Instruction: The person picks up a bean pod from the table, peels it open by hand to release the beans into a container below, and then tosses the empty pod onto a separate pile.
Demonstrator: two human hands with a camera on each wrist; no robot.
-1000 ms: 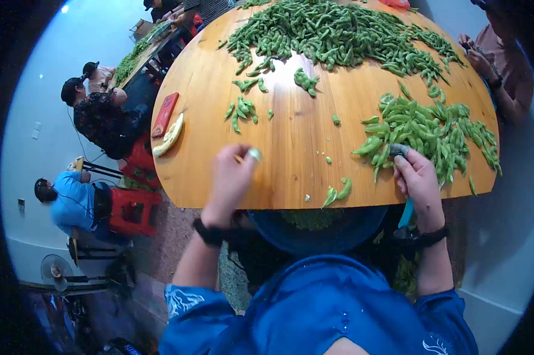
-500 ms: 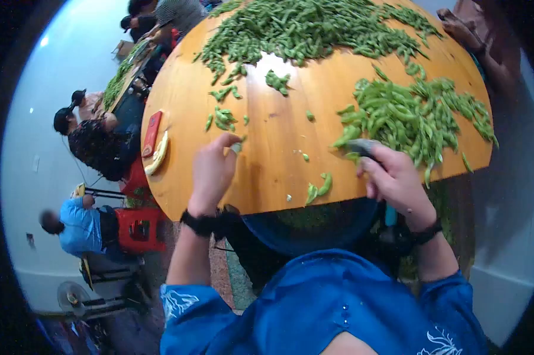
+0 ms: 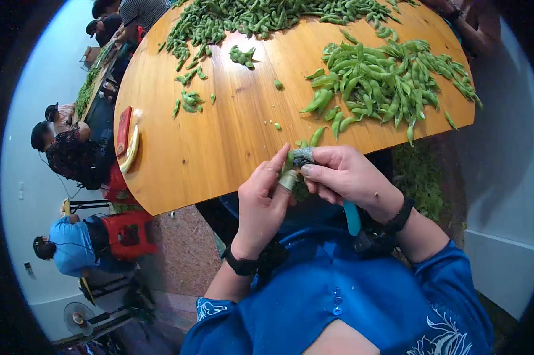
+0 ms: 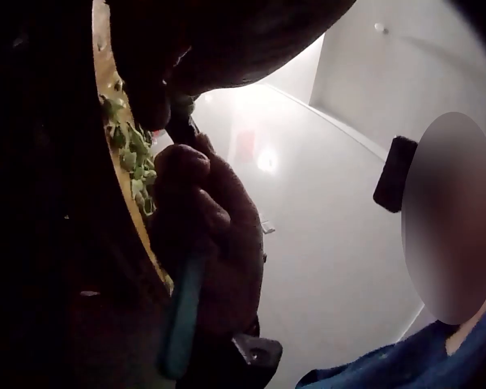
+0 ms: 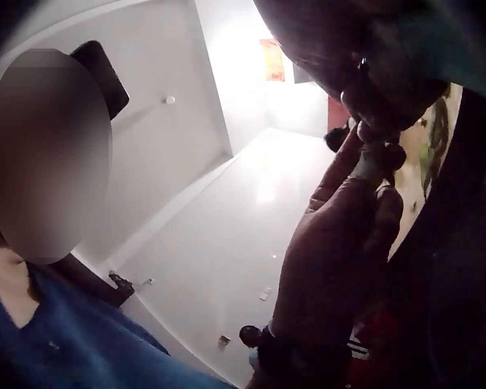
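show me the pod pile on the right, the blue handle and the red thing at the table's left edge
pod pile (image 3: 391, 83), head view, middle of the heap on the table's right side
blue handle (image 3: 352, 218), head view, part sticking out below the right hand
red thing (image 3: 123, 123), head view, middle of its flat top

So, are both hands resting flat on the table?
No, the left hand and right hand meet at the table edge, pinching a pod.
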